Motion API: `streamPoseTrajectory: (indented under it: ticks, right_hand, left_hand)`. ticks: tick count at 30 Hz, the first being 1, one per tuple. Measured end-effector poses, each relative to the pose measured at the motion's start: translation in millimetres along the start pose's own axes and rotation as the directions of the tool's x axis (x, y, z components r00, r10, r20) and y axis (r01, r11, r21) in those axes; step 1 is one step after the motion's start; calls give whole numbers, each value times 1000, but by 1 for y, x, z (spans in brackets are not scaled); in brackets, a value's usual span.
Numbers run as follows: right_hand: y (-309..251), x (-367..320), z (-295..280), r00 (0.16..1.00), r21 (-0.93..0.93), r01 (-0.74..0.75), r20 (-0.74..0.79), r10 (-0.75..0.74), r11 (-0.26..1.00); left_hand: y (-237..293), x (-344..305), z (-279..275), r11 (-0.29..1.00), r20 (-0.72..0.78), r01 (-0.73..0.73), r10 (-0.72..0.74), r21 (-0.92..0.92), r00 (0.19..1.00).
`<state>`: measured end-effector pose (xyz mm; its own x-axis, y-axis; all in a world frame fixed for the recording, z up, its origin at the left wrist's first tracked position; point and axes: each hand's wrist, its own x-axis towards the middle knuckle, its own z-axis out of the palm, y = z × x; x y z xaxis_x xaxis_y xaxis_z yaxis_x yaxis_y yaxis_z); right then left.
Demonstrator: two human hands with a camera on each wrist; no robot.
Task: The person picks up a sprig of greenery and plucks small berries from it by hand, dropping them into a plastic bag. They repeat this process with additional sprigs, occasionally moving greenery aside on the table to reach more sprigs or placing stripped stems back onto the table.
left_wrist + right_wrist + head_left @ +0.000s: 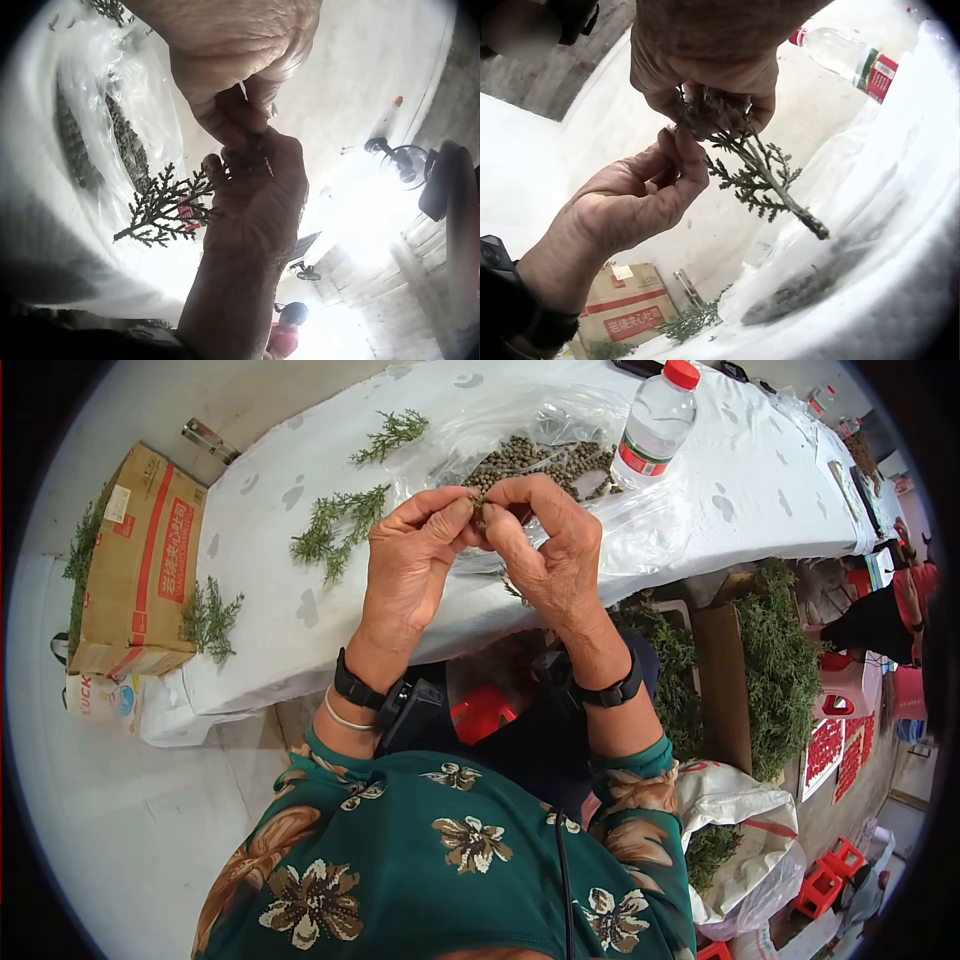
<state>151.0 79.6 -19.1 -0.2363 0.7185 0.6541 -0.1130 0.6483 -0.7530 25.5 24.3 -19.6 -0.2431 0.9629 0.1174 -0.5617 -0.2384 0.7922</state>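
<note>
Right wrist view shows the right hand (pixel 705 71) with its fingers curled round the upper end of a green sprig (pixel 759 174), whose stem hangs down away from them. The left hand (pixel 634 199) pinches thumb and forefinger at the sprig's tuft, just beside those fingers. Just beyond the fingers lies a bag of seeds (pixel 575 408), with a water bottle (pixel 655 422) past it. Plucking cleanly probably calls for a firm right grip close to the pinch, short pulls, and both hands held over the bag.
</note>
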Motion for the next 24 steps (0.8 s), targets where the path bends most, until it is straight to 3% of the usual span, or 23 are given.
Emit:
streamPoseTrajectory:
  ticks: [12, 24]
  right_hand:
    - [1, 2, 4, 998, 0, 55, -28, -55, 998]
    - [2, 2, 5, 999, -13, 49, -17, -49, 999]
  left_hand:
    - [1, 1, 0, 1000, -16, -5, 5, 26, 1000]
    - [-3, 1, -5, 993, -21, 53, -56, -103, 998]
